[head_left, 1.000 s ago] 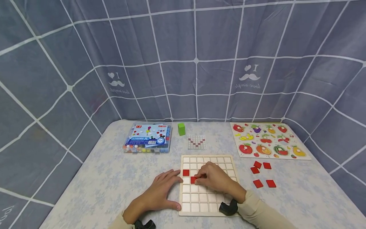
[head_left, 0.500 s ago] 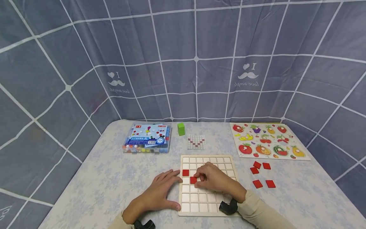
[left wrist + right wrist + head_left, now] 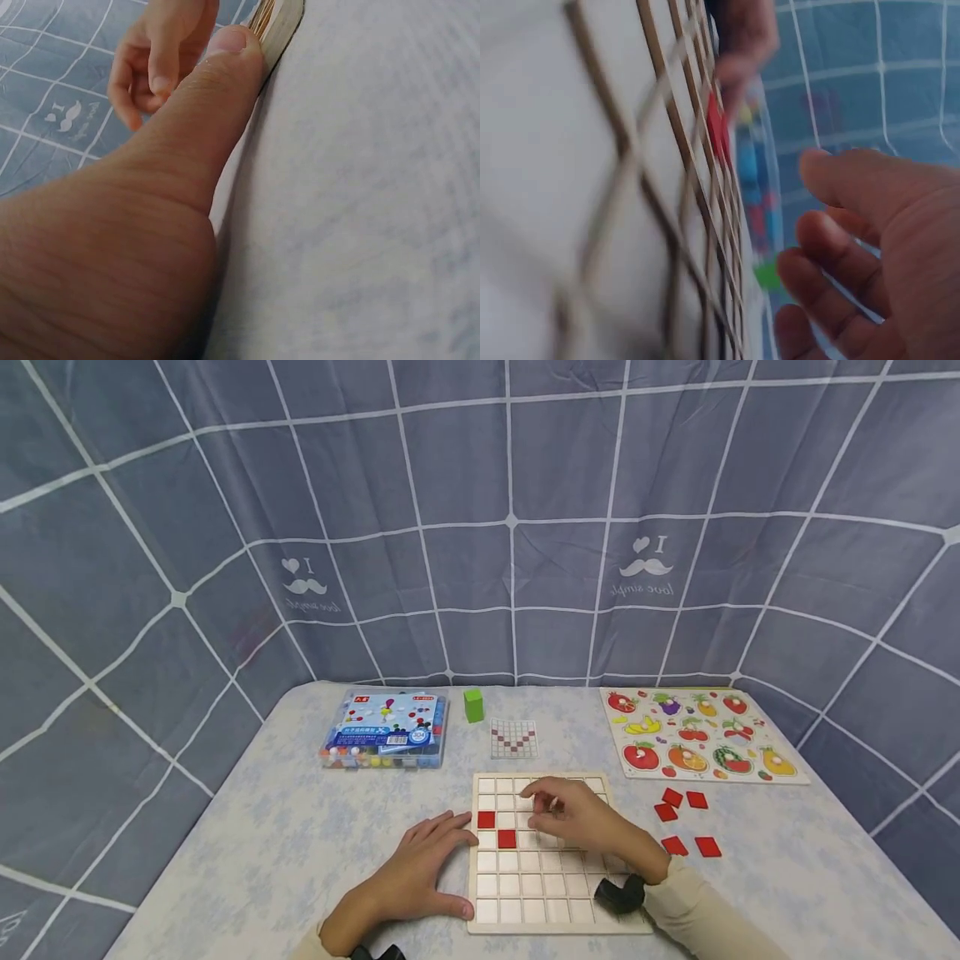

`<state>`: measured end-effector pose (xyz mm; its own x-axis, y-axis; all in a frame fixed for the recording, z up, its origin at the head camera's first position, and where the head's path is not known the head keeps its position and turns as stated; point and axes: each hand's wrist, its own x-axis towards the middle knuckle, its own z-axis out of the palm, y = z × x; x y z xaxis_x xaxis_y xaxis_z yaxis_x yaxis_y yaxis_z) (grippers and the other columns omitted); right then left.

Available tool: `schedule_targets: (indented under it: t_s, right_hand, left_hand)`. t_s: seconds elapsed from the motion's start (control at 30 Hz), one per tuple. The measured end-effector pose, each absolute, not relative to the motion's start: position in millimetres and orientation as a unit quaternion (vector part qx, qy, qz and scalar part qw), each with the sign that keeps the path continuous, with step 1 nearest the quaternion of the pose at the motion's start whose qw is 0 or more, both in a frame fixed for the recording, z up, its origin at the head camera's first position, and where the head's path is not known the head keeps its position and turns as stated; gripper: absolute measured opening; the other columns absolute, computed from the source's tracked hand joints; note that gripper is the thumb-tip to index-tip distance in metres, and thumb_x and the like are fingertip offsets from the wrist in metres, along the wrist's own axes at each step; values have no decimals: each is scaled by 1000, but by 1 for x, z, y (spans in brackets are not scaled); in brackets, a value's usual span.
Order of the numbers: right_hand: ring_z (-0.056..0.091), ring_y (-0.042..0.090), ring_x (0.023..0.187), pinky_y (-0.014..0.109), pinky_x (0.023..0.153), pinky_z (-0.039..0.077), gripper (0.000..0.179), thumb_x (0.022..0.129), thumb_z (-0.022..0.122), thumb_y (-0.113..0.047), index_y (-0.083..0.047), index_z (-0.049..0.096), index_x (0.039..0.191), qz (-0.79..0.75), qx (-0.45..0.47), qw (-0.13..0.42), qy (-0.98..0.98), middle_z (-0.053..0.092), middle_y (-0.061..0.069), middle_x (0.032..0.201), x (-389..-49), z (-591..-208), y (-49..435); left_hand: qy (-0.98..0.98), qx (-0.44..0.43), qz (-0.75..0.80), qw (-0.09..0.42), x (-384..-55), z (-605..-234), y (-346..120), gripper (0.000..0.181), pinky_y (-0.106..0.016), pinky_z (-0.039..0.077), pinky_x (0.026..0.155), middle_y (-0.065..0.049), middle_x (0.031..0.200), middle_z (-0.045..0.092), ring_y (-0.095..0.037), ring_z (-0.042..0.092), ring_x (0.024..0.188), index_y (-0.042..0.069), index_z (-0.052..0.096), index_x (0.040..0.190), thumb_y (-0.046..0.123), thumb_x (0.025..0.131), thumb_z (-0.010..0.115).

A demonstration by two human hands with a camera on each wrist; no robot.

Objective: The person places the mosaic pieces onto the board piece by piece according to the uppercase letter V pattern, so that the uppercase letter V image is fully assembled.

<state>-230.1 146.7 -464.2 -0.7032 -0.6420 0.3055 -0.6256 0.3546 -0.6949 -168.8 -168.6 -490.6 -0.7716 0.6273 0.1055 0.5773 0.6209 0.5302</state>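
Note:
A wooden grid board lies on the table with two red square tiles in its cells. One red tile sits in the leftmost column; the other red tile lies one cell right and one row nearer. My left hand rests at the board's left edge, fingers spread, fingertips and thumb touching the frame. Above the board hovers my right hand, its fingers loosely bent with nothing between them. In the right wrist view its thumb stands apart from the fingers.
Several loose red tiles lie right of the board. Behind it are a small pattern card, a green block and a clear box of colourful parts. A fruit puzzle board lies at the back right.
My right hand has let go of the second red tile, which stays in its cell, and has lifted away to the right. The left hand keeps its place.

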Motion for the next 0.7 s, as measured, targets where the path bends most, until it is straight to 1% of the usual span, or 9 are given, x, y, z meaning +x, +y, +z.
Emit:
schedule_targets:
  t_s: [0.07, 0.23, 0.37, 0.43, 0.53, 0.6, 0.7]
  right_hand:
    - [59, 11, 80, 31, 72, 53, 30, 92, 77, -10, -2, 67, 119, -429, -370, -15, 824, 63, -7, 89, -233, -462, 166]
    - [60, 9, 81, 29, 68, 51, 28, 91, 76, -6, -1, 68, 117, -417, -281, -56, 863, 65, -6, 89, -243, -454, 234]
    - [60, 15, 84, 28, 64, 50, 28, 93, 75, -10, 0, 67, 118, -402, -190, -66, 893, 66, -1, 92, -241, -452, 293]
    - [60, 20, 88, 30, 66, 51, 33, 93, 76, -15, 0, 67, 121, -389, -145, -45, 909, 66, 4, 96, -236, -452, 318]
    - [60, 29, 98, 34, 70, 51, 44, 93, 76, -23, -1, 65, 130, -368, -103, 12, 924, 66, 12, 109, -228, -455, 349]
    - [57, 30, 99, 35, 73, 49, 52, 92, 77, -27, -1, 63, 134, -355, -82, 52, 930, 64, 14, 113, -224, -459, 363]
    - [53, 27, 98, 35, 74, 46, 58, 91, 77, -31, -1, 61, 138, -338, -75, 74, 935, 63, 15, 116, -223, -465, 376]
  left_hand:
    - [899, 335, 279, 51, -168, -490, -169, 77, -66, 21, 110, -6, 160, 35, -36, 26, 147, 29, 50, 136, 71, 76, 74]
    - [900, 331, 278, 57, -168, -490, -169, 77, -65, 20, 110, -6, 161, 34, -36, 26, 147, 28, 50, 137, 71, 77, 74]
    - [899, 332, 280, 54, -167, -490, -169, 78, -66, 21, 109, -8, 160, 35, -38, 27, 146, 26, 51, 136, 69, 76, 76]
    - [899, 333, 280, 54, -167, -490, -169, 78, -66, 21, 110, -8, 160, 35, -38, 27, 146, 27, 51, 136, 70, 76, 75]
    - [899, 333, 279, 54, -167, -491, -169, 79, -65, 20, 110, -7, 160, 34, -37, 26, 147, 27, 50, 137, 71, 76, 74]
    - [899, 333, 280, 54, -168, -492, -169, 79, -65, 20, 110, -7, 161, 34, -37, 26, 147, 27, 50, 137, 71, 76, 74]
    - [900, 331, 280, 52, -168, -492, -169, 79, -65, 19, 110, -7, 161, 34, -37, 25, 147, 28, 50, 137, 72, 76, 74]
